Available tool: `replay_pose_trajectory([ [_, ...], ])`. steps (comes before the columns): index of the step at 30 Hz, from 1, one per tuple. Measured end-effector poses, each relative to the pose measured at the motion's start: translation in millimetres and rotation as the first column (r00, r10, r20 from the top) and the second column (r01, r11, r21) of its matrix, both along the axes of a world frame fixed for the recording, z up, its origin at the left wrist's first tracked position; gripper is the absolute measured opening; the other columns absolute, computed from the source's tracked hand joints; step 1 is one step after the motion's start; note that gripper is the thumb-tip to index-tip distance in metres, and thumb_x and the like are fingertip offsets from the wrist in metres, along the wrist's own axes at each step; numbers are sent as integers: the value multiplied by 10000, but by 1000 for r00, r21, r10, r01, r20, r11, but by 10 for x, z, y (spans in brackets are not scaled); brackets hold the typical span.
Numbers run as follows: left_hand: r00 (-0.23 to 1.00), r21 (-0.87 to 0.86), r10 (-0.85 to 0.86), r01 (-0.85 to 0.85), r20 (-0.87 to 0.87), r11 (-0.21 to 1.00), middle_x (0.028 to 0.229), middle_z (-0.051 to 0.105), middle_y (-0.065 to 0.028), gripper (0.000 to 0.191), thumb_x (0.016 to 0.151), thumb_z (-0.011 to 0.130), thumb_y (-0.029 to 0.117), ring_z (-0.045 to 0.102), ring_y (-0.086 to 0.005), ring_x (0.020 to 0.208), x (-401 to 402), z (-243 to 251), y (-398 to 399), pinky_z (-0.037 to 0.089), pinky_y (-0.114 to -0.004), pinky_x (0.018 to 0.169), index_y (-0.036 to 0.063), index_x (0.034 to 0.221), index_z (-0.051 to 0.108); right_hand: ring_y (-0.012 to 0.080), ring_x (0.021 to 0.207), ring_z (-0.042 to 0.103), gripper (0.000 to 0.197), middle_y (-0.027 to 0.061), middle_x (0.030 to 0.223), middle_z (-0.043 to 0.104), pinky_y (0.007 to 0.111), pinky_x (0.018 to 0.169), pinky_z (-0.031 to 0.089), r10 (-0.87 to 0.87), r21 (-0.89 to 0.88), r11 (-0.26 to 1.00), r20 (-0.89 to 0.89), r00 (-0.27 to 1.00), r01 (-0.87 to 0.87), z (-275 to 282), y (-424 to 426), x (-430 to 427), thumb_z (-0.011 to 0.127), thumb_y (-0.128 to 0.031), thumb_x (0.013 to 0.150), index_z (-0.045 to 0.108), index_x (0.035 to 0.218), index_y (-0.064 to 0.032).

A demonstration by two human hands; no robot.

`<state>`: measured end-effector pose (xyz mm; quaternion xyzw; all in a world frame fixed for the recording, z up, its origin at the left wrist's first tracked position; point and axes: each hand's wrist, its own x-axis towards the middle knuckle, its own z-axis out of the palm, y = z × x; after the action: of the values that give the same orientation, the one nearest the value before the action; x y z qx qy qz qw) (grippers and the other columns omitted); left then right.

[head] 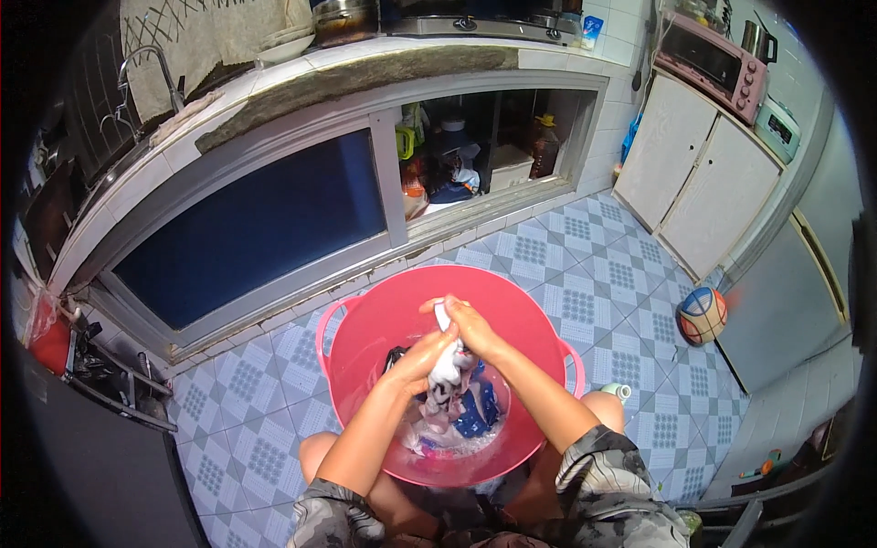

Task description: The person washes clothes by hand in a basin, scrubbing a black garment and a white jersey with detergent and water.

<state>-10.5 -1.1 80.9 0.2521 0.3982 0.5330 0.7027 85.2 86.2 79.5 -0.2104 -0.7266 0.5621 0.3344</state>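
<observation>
A large pink plastic tub [473, 282] with two side handles stands on the floor between my knees. Inside it, wet clothes lie in sudsy water, among them a dark blue patterned garment [476, 411]. Above them my left hand [421, 359] and my right hand [469, 325] are closed together around a white wet cloth [447, 366]. Part of the cloth shows between my hands, and its lower end hangs down over the other laundry. My fingers partly hide the upper end.
A ball [702, 315] rests on the tiled floor by the refrigerator [781, 308]. Right of the tub is a pale green bottle [616, 391]. Ahead runs a low counter with a sliding cabinet door [260, 226], its right side open. A pink toaster oven [712, 61] tops a white cabinet [692, 164].
</observation>
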Motion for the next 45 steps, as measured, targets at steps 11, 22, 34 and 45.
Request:
replay_pose_trajectory([
  [11, 715, 160, 328, -522, 618, 838, 926, 612, -123, 327, 827, 479, 273, 590, -274, 854, -669, 217, -7, 469, -395, 806, -4, 989, 546, 198, 861, 583, 507, 122, 983, 599, 288, 784, 454, 196, -604, 797, 257, 946, -1, -1086, 253, 296, 698, -257, 651, 557, 1069, -6],
  [22, 813, -180, 272, -208, 515, 961, 836, 623, -91, 262, 870, 421, 282, 613, -243, 729, -252, -1055, 155, 517, -396, 683, 67, 937, 555, 305, 828, 590, 435, 127, 916, 588, 379, 710, 466, -66, 503, 864, 65, 996, 24, 43, -880, -60, 660, -252, 701, 502, 1063, -70],
  [34, 741, -244, 358, -264, 568, 933, 824, 615, -98, 289, 879, 384, 304, 621, -232, 768, 51, -1110, 113, 522, -380, 693, 87, 951, 561, 317, 715, 579, 197, 93, 817, 559, 385, 616, 464, -252, 537, 802, -88, 964, 259, -279, -705, -59, 626, -247, 731, 584, 824, -79],
  [45, 835, -151, 295, -254, 465, 955, 1046, 539, -87, 259, 850, 430, 310, 530, -207, 975, -106, -1227, 29, 441, -384, 859, 98, 974, 513, 344, 705, 565, 232, 117, 783, 545, 449, 606, 440, -341, 425, 856, 33, 940, 295, -330, -571, -91, 591, -298, 748, 543, 771, -72],
])
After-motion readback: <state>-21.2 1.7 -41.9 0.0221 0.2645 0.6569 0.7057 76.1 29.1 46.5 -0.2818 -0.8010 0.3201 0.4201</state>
